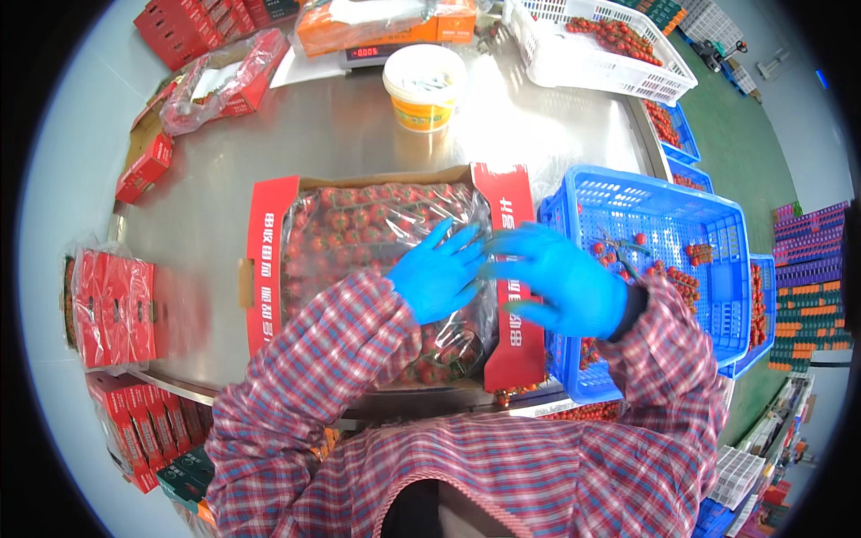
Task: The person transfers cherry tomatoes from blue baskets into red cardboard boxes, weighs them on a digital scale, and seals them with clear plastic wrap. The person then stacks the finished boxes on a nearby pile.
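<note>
In front of me on a steel table lies a red cardboard box (506, 185) filled with cherry tomatoes on the vine (360, 218). Clear plastic film (420, 215) covers the fruit. My left hand (440, 272), in a blue glove, rests on the film near the box's right side with its fingers apart. My right hand (562, 279), also gloved and blurred, hovers over the box's right flap, fingers spread, apparently holding nothing. Right of the box stands a blue plastic crate (646, 185), with a pair of snips (622, 245) and loose tomatoes inside.
A white bucket (424, 87) stands behind the box, near a scale (370, 54) bearing an orange box (377, 30). A white crate (605, 74) of tomatoes sits at the far right. Other red boxes (235, 87), (118, 309) line the left edge of the steel table (195, 235).
</note>
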Available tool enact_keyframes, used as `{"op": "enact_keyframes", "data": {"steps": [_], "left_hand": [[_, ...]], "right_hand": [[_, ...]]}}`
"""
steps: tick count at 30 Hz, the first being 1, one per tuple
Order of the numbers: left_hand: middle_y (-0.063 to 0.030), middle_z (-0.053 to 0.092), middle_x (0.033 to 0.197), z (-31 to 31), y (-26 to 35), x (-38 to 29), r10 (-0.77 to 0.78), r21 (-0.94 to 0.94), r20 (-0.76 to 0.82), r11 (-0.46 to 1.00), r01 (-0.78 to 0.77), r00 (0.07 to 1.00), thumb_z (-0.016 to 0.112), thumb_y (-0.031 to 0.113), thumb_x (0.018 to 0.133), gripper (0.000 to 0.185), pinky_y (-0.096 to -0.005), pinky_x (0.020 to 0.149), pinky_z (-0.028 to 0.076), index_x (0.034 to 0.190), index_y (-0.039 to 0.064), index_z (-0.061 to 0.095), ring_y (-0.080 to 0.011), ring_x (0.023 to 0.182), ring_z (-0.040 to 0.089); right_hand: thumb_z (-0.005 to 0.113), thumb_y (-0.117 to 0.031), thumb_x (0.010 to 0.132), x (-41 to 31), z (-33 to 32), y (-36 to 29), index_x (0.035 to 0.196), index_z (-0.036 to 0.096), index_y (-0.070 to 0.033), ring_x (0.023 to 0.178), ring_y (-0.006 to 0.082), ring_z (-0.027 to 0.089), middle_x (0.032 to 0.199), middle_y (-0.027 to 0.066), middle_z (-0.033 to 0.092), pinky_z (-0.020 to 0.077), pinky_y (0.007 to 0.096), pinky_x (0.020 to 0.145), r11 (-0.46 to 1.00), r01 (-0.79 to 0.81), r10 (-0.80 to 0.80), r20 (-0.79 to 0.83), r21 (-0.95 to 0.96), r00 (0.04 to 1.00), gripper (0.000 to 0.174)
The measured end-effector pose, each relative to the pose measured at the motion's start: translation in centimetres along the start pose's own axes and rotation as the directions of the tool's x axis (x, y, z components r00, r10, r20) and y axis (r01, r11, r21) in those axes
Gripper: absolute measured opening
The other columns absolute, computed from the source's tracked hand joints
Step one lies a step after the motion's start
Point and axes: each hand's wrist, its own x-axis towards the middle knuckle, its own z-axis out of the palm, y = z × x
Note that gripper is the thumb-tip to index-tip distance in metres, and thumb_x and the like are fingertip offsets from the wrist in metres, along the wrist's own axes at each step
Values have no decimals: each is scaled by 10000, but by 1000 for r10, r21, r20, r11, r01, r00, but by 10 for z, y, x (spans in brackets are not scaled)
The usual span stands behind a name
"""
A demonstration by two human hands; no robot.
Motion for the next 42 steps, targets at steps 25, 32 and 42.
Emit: {"op": "enact_keyframes", "data": {"steps": [25, 32, 42], "left_hand": [[-140, 255, 1452, -43, 48, -91, 128, -183, 112, 977, -106, 985, 504, 182, 876, 567, -489, 1090, 163, 1401, 125, 298, -298, 1342, 243], [-182, 499, 1241, -100, -51, -232, -965, -585, 195, 29, 810, 175, 606, 454, 827, 708, -351, 892, 454, 1296, -25, 375, -229, 1073, 536], [-93, 598, 1006, -83, -41, -224, -946, -843, 101, 82, 531, 307, 570, 462, 845, 541, -308, 826, 425, 1133, 4, 566, -131, 934, 527]], "right_hand": [[611, -225, 875, -53, 134, 39, 1189, 469, 8, 851, 121, 516, 969, 63, 522, 455, 267, 760, 558, -297, 780, -369, 775, 505, 416], [631, -237, 856, -50, 132, 57, 1160, 525, 14, 840, 106, 552, 960, 57, 599, 461, 249, 743, 386, -103, 812, -285, 917, 510, 408], [536, -294, 886, -70, 48, 43, 1179, 520, -38, 799, 194, 593, 1011, 89, 603, 494, 339, 723, -4, -79, 723, 58, 997, 688, 389]]}}
